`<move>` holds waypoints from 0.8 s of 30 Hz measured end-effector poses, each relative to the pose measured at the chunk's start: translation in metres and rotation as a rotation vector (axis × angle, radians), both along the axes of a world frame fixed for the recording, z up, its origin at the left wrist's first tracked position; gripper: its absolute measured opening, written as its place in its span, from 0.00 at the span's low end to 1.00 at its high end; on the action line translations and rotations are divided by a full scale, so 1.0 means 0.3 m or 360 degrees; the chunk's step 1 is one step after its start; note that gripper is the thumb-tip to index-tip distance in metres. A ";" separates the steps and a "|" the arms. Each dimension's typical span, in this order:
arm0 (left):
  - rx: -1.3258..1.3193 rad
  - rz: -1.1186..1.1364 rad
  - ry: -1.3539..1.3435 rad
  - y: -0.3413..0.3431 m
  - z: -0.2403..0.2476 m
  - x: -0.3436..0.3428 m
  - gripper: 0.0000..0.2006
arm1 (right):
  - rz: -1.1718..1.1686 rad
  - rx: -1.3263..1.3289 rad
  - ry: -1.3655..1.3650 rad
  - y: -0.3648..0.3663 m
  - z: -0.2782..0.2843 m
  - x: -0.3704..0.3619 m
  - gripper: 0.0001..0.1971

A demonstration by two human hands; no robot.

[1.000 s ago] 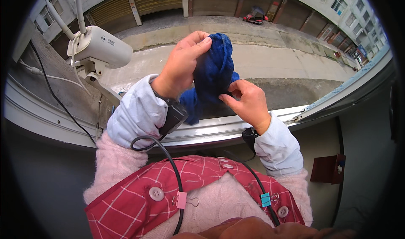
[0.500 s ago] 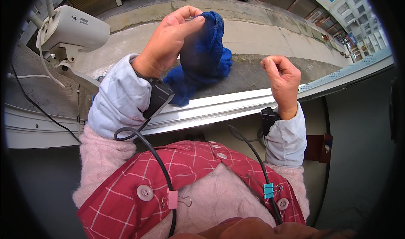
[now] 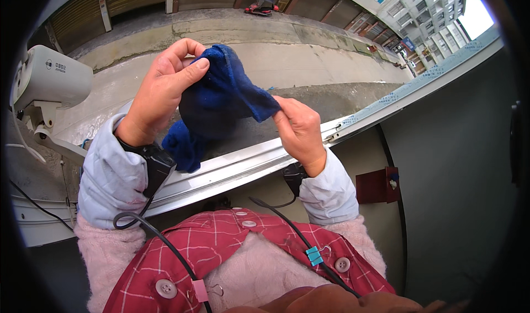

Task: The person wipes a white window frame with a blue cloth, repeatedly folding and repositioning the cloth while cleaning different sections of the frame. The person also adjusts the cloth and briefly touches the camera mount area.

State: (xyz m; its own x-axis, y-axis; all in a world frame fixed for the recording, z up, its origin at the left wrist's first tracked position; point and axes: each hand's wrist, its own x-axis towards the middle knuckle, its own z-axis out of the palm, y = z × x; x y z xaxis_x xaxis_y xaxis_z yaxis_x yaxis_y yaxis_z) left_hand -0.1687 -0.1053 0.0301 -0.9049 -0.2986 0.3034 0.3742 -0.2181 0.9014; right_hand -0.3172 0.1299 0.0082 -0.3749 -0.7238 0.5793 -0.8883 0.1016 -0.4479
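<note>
Red checked jacket point(image 3: 243, 252) nearest the camera; beyond it, the metal window rail point(image 3: 232, 169). Above the rail, a dark blue fuzzy cloth point(image 3: 221, 103) — crumpled, limp — is pinched by the left hand point(image 3: 163, 95) at its top and the right hand point(image 3: 298, 128) at one corner. Farther left, a white security camera point(image 3: 49, 81); below, the street.

Fuzzy matt blue cloth point(image 3: 221, 106); smooth metal window rail point(image 3: 232, 169).

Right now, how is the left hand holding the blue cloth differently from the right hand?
The left hand is higher and pinches the top of the blue cloth with thumb and curled fingers; the right hand is lower and nips only a side corner. The left hand has most of the cloth hanging beside it; the right hand has just an edge. Both grip the same cloth above the metal window rail, and both wear pale blue sleeves.
</note>
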 end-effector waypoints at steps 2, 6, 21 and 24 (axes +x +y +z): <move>-0.0016 -0.0074 -0.0054 -0.004 -0.016 0.005 0.09 | -0.0052 -0.0255 -0.0083 0.061 0.030 -0.023 0.12; -0.0331 -0.0257 -0.0211 0.011 -0.061 -0.017 0.10 | -0.0119 -0.0417 -0.0359 0.155 0.017 0.001 0.10; -0.0609 -0.0382 -0.0616 0.000 -0.218 -0.066 0.06 | 0.0410 0.0894 0.0392 0.044 -0.047 0.017 0.06; -0.0608 -0.0333 -0.0621 -0.013 -0.239 -0.068 0.06 | 0.0539 0.1010 0.0656 0.001 -0.040 0.022 0.05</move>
